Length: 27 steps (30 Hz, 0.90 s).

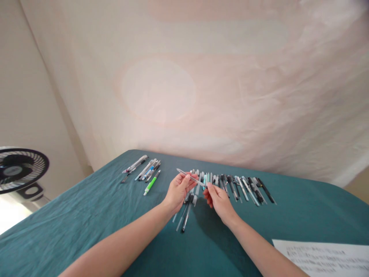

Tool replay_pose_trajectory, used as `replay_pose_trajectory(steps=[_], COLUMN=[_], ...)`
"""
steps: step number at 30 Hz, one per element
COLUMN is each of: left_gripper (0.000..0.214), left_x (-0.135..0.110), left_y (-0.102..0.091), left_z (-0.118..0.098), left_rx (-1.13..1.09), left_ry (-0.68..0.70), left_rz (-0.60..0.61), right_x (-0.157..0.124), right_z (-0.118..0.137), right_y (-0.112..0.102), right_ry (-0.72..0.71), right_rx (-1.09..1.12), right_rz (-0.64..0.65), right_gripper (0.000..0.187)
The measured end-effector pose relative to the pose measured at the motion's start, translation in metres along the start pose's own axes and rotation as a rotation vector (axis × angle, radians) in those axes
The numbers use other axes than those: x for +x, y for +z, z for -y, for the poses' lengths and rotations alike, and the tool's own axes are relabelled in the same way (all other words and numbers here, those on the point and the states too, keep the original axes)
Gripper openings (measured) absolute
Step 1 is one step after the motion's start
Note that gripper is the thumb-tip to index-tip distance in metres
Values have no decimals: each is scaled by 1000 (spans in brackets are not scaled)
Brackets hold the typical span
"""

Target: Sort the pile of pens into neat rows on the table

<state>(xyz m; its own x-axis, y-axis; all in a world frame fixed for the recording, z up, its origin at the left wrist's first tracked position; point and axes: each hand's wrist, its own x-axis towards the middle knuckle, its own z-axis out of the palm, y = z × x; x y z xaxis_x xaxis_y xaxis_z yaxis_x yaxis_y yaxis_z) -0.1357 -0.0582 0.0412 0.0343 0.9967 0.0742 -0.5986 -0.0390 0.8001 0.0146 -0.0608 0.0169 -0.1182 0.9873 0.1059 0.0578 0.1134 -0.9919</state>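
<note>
Far left edge: fan (pixel 17 167). Left of centre, we see a pen pile (pixel 148 169), bright green pen (pixel 150 185) just beside it. Mid-frame, left hand (pixel 177 193) pinches a slim translucent grey pen (pixel 196 180), tilted, above loose pens (pixel 187 217) on the cloth. Right hand (pixel 221 202): thumb and fingers narrowed on its lower right end. For good handling, we'd pinch lightly, line both grips up along the barrel, avoid bending. Right of centre, pen row (pixel 244 188); lower right, printed sheet (pixel 325 256), text unreadable.

Smooth plastic pen (pixel 194 179), matt cloth (pixel 95 211) (lightly wrinkled)
</note>
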Motion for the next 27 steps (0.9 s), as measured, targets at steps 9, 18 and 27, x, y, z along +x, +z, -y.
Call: replay_pose_trajectory(steps=[9,18,27], left_gripper=[18,18,19], left_x=[2,3,4], left_y=[-1,-4,-6], left_z=[-1,1,2], left_rx=[21,33,52], left_ry=[25,38,41], left_rz=[-15,0,-10], right_x=[1,2,3], right_z=[1,1,0], right_y=[-1,-3,-4], right_ry=[3,-15,-49], right_rx=[23,26,8], right_rz=[-8,15,20], right_gripper=[47,41,38])
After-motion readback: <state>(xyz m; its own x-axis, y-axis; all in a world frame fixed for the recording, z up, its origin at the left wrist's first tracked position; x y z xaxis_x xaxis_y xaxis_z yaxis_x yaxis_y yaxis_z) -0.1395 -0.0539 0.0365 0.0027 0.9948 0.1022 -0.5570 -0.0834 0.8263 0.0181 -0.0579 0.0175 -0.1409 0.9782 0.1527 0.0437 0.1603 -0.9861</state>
